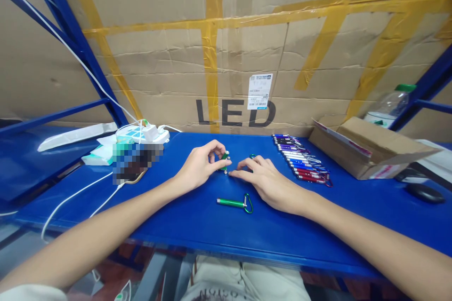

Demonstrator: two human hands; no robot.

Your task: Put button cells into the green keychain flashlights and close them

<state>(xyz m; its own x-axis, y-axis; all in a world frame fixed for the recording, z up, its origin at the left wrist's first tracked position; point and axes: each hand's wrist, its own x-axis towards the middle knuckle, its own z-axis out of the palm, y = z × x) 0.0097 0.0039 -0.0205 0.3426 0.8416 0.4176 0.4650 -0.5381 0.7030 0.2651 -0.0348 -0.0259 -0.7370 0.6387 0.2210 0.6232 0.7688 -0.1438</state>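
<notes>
My left hand (201, 164) pinches a small green piece (224, 162) with shiny silver bits at its ends; the fingers partly cover it. Close by on the right, my right hand (268, 181) hovers low over the blue table with its fingers apart, the fingertips near the silver bit (226, 172). Behind its knuckles a bit of green loop (252, 155) shows; the rest of that thing is hidden. Nearer to me lies a green metal penlight-like tube (231, 203) with a carabiner clip (249, 203) at its right end.
Right of my hands lies a row of similar clip tubes (300, 157) in several colours. Beyond stand an open cardboard box (370, 146), a bottle (391, 103) and a black mouse (423, 193). At left are a phone (136, 169), cables and a power strip (158, 135). A large carton (158, 66) closes the back.
</notes>
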